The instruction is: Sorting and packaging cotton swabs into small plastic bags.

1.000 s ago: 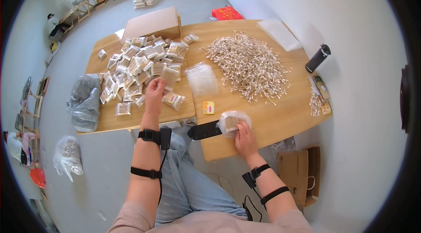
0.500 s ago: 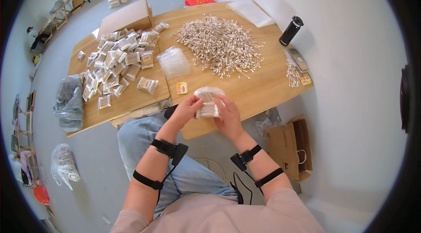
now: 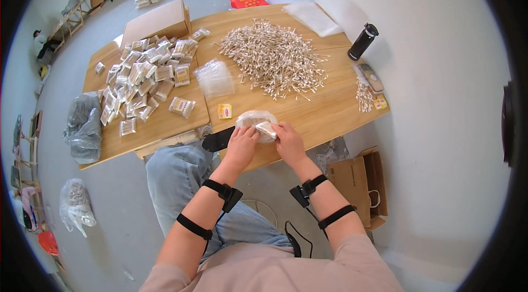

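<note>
Left hand (image 3: 242,147) now near right hand (image 3: 289,143), away from packet pile (image 3: 144,78)

A black bottle (image 3: 362,43) — lidded — stands near the white wall (image 3: 434,127).

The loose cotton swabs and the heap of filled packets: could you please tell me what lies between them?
The head view shows flat, clear plastic bags on the table between the filled packets and the loose cotton swabs.
</note>
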Tool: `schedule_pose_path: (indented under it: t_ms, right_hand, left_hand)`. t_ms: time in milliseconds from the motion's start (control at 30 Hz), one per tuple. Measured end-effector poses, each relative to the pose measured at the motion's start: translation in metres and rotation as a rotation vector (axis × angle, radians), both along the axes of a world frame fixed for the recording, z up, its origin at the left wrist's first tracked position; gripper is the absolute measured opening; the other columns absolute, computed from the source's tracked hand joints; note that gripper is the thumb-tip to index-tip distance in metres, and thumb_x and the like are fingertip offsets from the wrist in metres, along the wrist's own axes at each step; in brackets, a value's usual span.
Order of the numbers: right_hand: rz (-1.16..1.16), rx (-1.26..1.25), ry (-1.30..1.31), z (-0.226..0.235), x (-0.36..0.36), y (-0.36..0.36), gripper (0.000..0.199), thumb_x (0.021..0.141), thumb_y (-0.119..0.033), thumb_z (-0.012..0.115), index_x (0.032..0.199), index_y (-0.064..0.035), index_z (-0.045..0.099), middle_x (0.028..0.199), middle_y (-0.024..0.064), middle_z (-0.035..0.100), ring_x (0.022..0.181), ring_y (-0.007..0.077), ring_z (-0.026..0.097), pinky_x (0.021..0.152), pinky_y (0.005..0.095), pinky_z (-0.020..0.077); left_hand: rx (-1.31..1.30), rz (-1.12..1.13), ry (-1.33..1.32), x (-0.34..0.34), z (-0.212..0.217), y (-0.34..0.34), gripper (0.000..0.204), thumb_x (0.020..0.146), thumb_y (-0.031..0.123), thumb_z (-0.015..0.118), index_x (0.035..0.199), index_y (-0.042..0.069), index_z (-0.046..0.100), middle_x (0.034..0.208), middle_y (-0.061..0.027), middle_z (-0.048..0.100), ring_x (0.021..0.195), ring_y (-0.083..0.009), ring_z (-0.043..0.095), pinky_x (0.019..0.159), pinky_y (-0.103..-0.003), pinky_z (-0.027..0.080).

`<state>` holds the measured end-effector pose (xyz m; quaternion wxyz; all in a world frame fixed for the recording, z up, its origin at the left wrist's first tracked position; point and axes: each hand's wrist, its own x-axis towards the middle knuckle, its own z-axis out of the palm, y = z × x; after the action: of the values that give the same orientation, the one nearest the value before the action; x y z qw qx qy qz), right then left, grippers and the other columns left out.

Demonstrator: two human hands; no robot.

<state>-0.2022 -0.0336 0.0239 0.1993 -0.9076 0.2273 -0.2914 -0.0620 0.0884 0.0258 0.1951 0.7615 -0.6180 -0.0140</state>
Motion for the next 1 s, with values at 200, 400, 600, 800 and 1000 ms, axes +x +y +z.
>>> schedule_pose_path:
  t_ms: [200, 400, 600, 800, 1000]
  right_hand:
    - [-0.107, -0.199, 0.21, -0.017, 0.027, -0.001, 0.036, 0.081, -0.005, 0.057, 0.117, -0.0088, 0.059, 0.1, 0.0091, 0.056, 0.083, 0.0299, 0.062, 0.067, 0.039, 0.0525]
    - [-0.076, -0.078, 0.163, -0.026, 0.031, 0.001, 0.043, 0.08, -0.006, 0.058, 0.122, -0.0068, 0.053, 0.104, 0.011, 0.054, 0.082, 0.0332, 0.061, 0.068, 0.0429, 0.0521]
    - [-0.216, 0.078, -0.081, -0.037, 0.031, -0.015, 0.054, 0.07, -0.006, 0.063, 0.123, -0.0079, 0.051, 0.105, 0.0133, 0.056, 0.088, 0.0363, 0.06, 0.073, 0.0429, 0.0518]
    - [-0.148, 0.628, -0.055, -0.034, 0.027, -0.03, 0.042, 0.07, -0.001, 0.058, 0.112, -0.0022, 0.059, 0.077, 0.0048, 0.057, 0.07, 0.0166, 0.056, 0.065, 0.0288, 0.0476]
    - [-0.207, 0.578, -0.135, 0.0, 0.024, -0.003, 0.033, 0.07, -0.002, 0.058, 0.102, -0.0032, 0.063, 0.081, 0.0093, 0.059, 0.068, 0.0214, 0.056, 0.064, 0.0332, 0.048]
  left_hand:
    - [0.019, -0.053, 0.008, 0.006, 0.008, -0.006, 0.021, 0.078, 0.005, 0.056, 0.099, 0.005, 0.061, 0.111, -0.0111, 0.06, 0.113, -0.0292, 0.053, 0.095, -0.041, 0.042]
    - [-0.02, 0.207, 0.468, -0.008, 0.018, -0.023, 0.027, 0.084, 0.019, 0.062, 0.103, 0.001, 0.057, 0.113, -0.0165, 0.057, 0.11, -0.0335, 0.053, 0.093, -0.046, 0.044]
    - [-0.053, 0.195, 0.27, -0.011, 0.004, -0.032, 0.039, 0.083, 0.018, 0.065, 0.116, -0.001, 0.055, 0.127, -0.025, 0.049, 0.113, -0.0398, 0.052, 0.094, -0.043, 0.045]
    - [-0.01, 0.166, 0.337, -0.006, 0.004, -0.032, 0.042, 0.082, 0.017, 0.066, 0.119, -0.001, 0.055, 0.133, -0.0182, 0.048, 0.119, -0.0344, 0.049, 0.095, -0.04, 0.046]
    - [0.0, 0.149, 0.263, -0.001, 0.003, -0.031, 0.038, 0.077, 0.014, 0.069, 0.112, 0.0, 0.059, 0.117, -0.0122, 0.054, 0.107, -0.03, 0.056, 0.086, -0.038, 0.05]
